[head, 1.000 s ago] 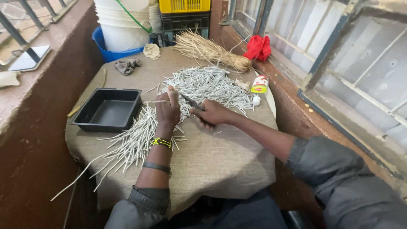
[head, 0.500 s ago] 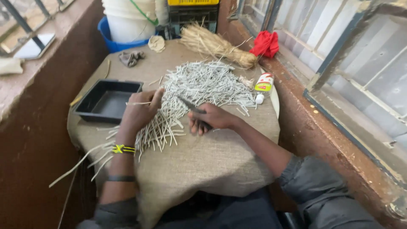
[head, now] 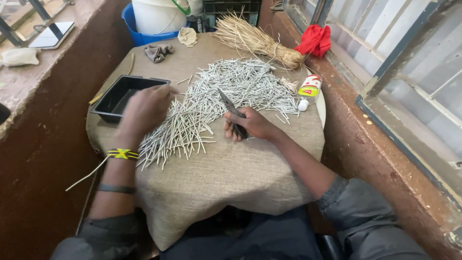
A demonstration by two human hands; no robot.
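Note:
My right hand (head: pixel 251 126) rests on the burlap-covered round table (head: pixel 226 183), shut on dark pliers (head: pixel 229 105) whose jaws point up into a wide heap of thin grey sticks (head: pixel 240 83). More of these sticks fan out towards the near left (head: pixel 178 132). My left hand (head: pixel 144 110), with a yellow and black wristband, hovers back-up over the right edge of a black rectangular tray (head: pixel 111 100). Its fingers are curled, and what they hold is hidden.
A straw bundle (head: pixel 255 39), a small glue bottle (head: pixel 308 89) and a red cloth (head: pixel 315 41) lie at the far right by the window grille. A blue basin (head: pixel 131 25) with a white bucket (head: pixel 156 14) stands behind the table. A phone (head: pixel 50 34) lies on the left ledge.
My left hand has moved left from the stick heap to the black tray. My right hand stays on the table with the pliers. The camera has tilted down slightly.

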